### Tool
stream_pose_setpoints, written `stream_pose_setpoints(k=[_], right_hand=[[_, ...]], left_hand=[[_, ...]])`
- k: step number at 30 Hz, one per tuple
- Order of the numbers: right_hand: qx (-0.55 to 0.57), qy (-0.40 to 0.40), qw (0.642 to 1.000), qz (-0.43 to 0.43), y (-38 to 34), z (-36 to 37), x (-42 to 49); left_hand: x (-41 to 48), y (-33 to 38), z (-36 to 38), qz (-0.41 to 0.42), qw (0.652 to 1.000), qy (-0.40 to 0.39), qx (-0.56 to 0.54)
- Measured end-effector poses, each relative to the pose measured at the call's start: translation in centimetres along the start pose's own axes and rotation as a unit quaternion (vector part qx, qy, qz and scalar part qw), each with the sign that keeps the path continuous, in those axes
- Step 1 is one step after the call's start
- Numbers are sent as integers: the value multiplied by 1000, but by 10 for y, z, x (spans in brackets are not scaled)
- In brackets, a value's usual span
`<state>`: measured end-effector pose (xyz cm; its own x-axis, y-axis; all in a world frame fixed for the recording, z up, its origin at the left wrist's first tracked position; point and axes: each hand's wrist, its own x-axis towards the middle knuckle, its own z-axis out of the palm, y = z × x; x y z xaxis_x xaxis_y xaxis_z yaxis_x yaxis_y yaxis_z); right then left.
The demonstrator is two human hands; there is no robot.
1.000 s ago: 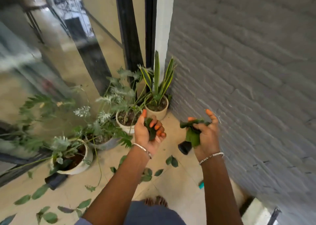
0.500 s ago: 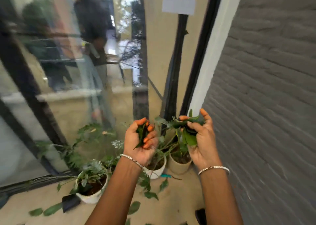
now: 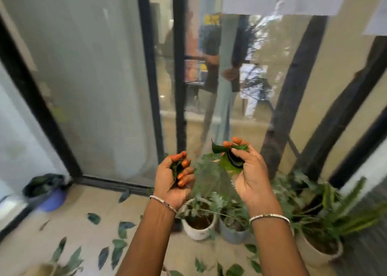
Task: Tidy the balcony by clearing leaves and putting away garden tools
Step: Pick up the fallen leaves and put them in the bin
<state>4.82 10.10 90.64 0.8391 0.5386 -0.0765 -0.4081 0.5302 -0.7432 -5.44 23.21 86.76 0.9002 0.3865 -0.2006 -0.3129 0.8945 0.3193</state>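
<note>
Your left hand (image 3: 174,180) curls round a few glossy crumpled leaves (image 3: 175,169). Your right hand (image 3: 250,171) pinches flat stacked leaves (image 3: 229,163). Pointed fallen leaves (image 3: 122,229) lie scattered on the pale floor (image 3: 73,229). A round white pot (image 3: 196,234) holds soil and a feathery plant.

Mount: one wide-angle camera on the person's head, above both forearms.
Facing: forward and down, toward the glass door (image 3: 100,87) and the potted plants (image 3: 198,231) at its foot.
Nearness: left hand (image 3: 173,183) and right hand (image 3: 251,177), each gripping leaves (image 3: 227,163), close under the lens; floor (image 3: 69,223) farther below.
Distortion: black door frames lean outward at the edges; whole picture blurred.
</note>
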Motion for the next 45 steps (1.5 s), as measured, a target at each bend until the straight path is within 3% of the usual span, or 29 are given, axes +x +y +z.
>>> stream_pose_setpoints(k=[10, 17, 23, 34, 45], right_hand=[[13, -71, 983, 166, 203, 173, 6], [-24, -129, 967, 220, 276, 245, 25], [-57, -127, 949, 281, 342, 294, 53], [-58, -118, 917, 375, 455, 416, 177], [-89, -93, 906, 403, 581, 519, 341]], left_hand=[[-84, 219, -110, 149, 982, 116, 23], [-112, 292, -161, 217, 961, 168, -10], [-118, 339, -200, 260, 934, 245, -26], [-32, 502, -258, 303, 898, 307, -89], [58, 642, -325, 316, 872, 342, -149]])
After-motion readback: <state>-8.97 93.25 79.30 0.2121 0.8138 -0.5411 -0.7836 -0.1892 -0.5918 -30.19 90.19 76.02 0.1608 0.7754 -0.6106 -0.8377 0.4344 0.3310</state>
